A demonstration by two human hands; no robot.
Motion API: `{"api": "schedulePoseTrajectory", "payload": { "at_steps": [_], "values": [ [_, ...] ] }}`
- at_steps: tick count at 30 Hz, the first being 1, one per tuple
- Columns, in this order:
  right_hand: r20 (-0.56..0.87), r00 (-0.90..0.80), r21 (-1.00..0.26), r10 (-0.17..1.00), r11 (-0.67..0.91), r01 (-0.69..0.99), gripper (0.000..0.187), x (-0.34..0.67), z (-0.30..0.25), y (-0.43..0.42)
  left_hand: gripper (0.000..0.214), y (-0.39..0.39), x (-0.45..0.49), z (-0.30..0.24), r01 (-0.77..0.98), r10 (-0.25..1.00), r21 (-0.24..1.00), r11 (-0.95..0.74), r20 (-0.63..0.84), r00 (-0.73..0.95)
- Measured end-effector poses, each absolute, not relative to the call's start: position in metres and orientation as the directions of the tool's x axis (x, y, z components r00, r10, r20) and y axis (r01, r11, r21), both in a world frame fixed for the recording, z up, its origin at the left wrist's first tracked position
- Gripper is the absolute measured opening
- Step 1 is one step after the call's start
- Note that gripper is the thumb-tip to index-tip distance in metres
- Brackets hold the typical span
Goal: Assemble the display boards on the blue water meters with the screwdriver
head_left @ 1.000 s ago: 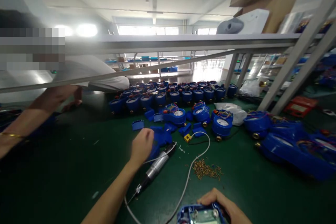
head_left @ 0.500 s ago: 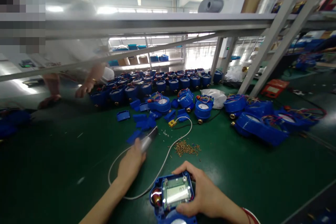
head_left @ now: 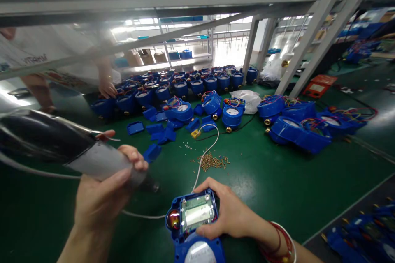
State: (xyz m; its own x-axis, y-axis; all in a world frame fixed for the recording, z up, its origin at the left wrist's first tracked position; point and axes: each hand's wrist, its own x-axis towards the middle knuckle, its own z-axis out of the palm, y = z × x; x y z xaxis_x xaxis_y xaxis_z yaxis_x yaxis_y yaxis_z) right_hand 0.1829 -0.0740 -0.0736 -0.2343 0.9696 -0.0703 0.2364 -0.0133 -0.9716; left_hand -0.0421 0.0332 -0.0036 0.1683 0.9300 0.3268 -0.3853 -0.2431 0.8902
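Observation:
In my left hand (head_left: 103, 189) is an electric screwdriver (head_left: 98, 158) with a black and grey body, fingers wrapped round it. Its dark tip points right and down, apart from the water meter. My right hand (head_left: 226, 209) grips a blue water meter (head_left: 193, 230) at its right side, thumb on the front and fingers over the top edge. The meter's housing lies open, showing a circuit board with a display (head_left: 197, 215). A white cable (head_left: 212, 148) with a yellow plug (head_left: 195, 133) runs over the green table. Beyond the meter lies a pile of small brass screws (head_left: 212, 161).
Rows of blue meters (head_left: 180, 86) stand at the back, with loose blue covers (head_left: 135, 127) before them. More meters with wires (head_left: 299, 131) lie at right. A metal shelf frame (head_left: 321, 33) crosses above. A co-worker's hand (head_left: 107, 87) is at the far left.
My left hand has lifted the screwdriver off the table and brought it nearer, turning its tip toward the meter. My right hand still holds the meter. The view has tilted down.

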Motion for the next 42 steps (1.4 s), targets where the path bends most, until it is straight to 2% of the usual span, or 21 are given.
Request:
{"api": "schedulePoseTrajectory", "payload": {
  "at_steps": [2,7,12,15,23,28,32,34,39,42],
  "values": [
    [-0.084,-0.241,-0.972,0.967,-0.026,0.235,0.061,0.183,-0.073,-0.074,0.061,0.038,-0.031,0.004,-0.441,0.918,0.855,-0.274,0.370,0.147],
    [-0.102,-0.239,-0.965,0.966,-0.038,0.260,0.062,0.183,-0.070,-0.072,0.042,0.061,-0.005,0.008,-0.459,0.917,0.853,-0.250,0.361,0.172],
    [-0.115,-0.230,-0.961,0.966,-0.049,0.273,0.064,0.183,-0.075,-0.072,0.045,0.088,0.029,-0.013,-0.310,0.912,0.888,-0.340,0.391,0.121],
    [-0.100,-0.236,-0.970,0.967,-0.041,0.242,0.064,0.183,-0.080,-0.073,0.038,0.100,0.050,-0.034,-0.243,0.913,0.896,-0.373,0.401,0.078],
    [-0.052,-0.233,-0.978,0.971,-0.003,0.209,0.062,0.182,-0.082,-0.071,0.027,0.102,0.064,-0.073,-0.134,0.951,0.946,-0.295,0.304,0.057],
    [-0.028,-0.236,-0.980,0.971,0.021,0.200,0.069,0.182,-0.080,-0.068,0.028,0.098,0.062,-0.073,-0.169,0.957,0.946,-0.276,0.287,0.041],
    [-0.069,-0.247,-0.971,0.967,-0.008,0.238,0.066,0.182,-0.076,-0.067,0.032,0.084,0.056,-0.047,-0.275,0.946,0.912,-0.304,0.322,0.023],
    [-0.086,-0.247,-0.973,0.965,-0.028,0.229,0.074,0.182,-0.075,-0.068,0.034,0.071,0.046,-0.028,-0.337,0.938,0.886,-0.317,0.346,0.028],
    [-0.115,-0.277,-0.979,0.954,-0.062,0.193,0.118,0.183,-0.078,-0.068,0.035,0.033,0.014,0.004,-0.510,0.943,0.829,-0.229,0.319,0.094],
    [-0.101,-0.327,-0.976,0.940,-0.029,0.218,0.122,0.185,-0.078,-0.067,0.037,0.019,0.001,0.002,-0.538,0.920,0.801,-0.262,0.375,0.110]
  ]
}}
